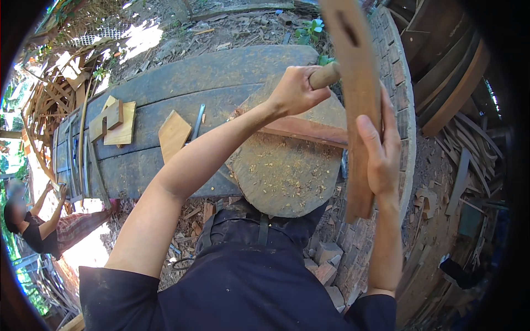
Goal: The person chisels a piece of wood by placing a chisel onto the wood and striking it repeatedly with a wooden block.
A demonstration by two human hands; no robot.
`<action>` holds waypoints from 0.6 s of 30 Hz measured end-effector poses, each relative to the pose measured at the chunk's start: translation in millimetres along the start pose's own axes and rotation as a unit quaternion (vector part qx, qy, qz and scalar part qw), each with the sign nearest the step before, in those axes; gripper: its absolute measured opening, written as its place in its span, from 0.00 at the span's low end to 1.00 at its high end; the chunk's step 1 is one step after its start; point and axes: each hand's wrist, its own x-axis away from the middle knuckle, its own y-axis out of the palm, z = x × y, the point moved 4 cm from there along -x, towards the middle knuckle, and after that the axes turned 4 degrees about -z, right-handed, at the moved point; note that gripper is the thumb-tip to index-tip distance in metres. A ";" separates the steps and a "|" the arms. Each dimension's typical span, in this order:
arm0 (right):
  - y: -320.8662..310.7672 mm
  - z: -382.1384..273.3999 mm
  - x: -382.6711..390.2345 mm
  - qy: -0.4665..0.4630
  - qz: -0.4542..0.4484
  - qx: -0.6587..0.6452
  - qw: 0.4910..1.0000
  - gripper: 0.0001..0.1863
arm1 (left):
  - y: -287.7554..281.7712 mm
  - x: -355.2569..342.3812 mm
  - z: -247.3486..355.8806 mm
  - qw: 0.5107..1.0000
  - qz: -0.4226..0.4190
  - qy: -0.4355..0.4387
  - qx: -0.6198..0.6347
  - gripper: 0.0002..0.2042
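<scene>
My left hand (300, 92) is closed around a round wooden rod (324, 76), whose far end meets or passes just by the edge of a long brown board. Whether the two are joined I cannot tell. My right hand (381, 151) grips that wooden board (361, 94) from its right side, thumb on the face and fingers at the edge. The board stands nearly upright in view and has a dark slot near its top. Below my hands, a reddish wooden bar (306, 131) lies across a round wood block (287, 176) scattered with shavings.
A dark plank bench (221, 63) carries a pointed wood piece (174, 135), a metal strip (199, 121) and a notched block (106, 120). Another person (41, 226) works at the far left. A low brick edge (406, 110) and stacked curved timber (458, 94) stand right.
</scene>
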 end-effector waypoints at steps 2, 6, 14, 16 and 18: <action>2.7 32.0 10.5 0.021 0.126 -0.046 0.991 0.33 | 7.1 -7.2 -6.6 0.999 0.001 -0.003 -0.032 0.13; 25.9 102.6 35.4 0.113 0.124 -0.010 0.986 0.34 | 13.0 -36.2 -27.5 0.996 0.012 -0.062 -0.056 0.11; 46.6 144.8 44.1 0.233 0.062 0.099 0.965 0.36 | -0.2 -62.7 -62.0 0.981 0.076 -0.146 -0.102 0.14; 46.2 145.1 39.3 0.261 0.032 0.141 0.955 0.36 | -4.5 -61.3 -65.2 0.976 0.080 -0.186 -0.082 0.14; 45.1 142.7 30.5 0.227 0.037 0.210 0.950 0.37 | -8.3 -59.9 -70.1 0.966 0.101 -0.232 -0.042 0.13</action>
